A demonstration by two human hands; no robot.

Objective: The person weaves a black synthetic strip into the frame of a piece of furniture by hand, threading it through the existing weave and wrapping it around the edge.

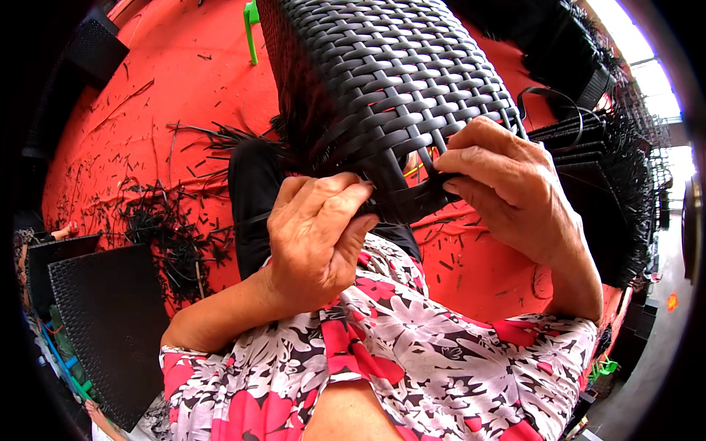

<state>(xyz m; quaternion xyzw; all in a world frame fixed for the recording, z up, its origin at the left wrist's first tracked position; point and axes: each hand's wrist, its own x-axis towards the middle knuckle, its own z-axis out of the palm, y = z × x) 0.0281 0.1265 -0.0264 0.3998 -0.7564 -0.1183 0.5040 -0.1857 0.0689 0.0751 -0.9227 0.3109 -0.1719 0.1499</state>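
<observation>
A black woven wicker piece (412, 73), box-shaped with a broad slatted weave, stands before me with its near end close to my lap. Its weave opens into gaps near that end, and red and a little yellow show through. My left hand (312, 231) is closed at the near left corner, thumb and fingers pinching a black strip there, largely hidden by the fingers. At the near right side, my right hand (507, 180) pinches a flat black strip (423, 197) along the end of the weave. A loose strip (544, 91) curls out beyond the right hand.
Red sheeting (176, 95) covers the floor, littered with black strip scraps (173, 231). A dark woven panel (107, 316) leans at the left. Stacked black panels with bristling strip ends (610, 184) stand at the right. A green plastic leg (251, 33) shows at the back.
</observation>
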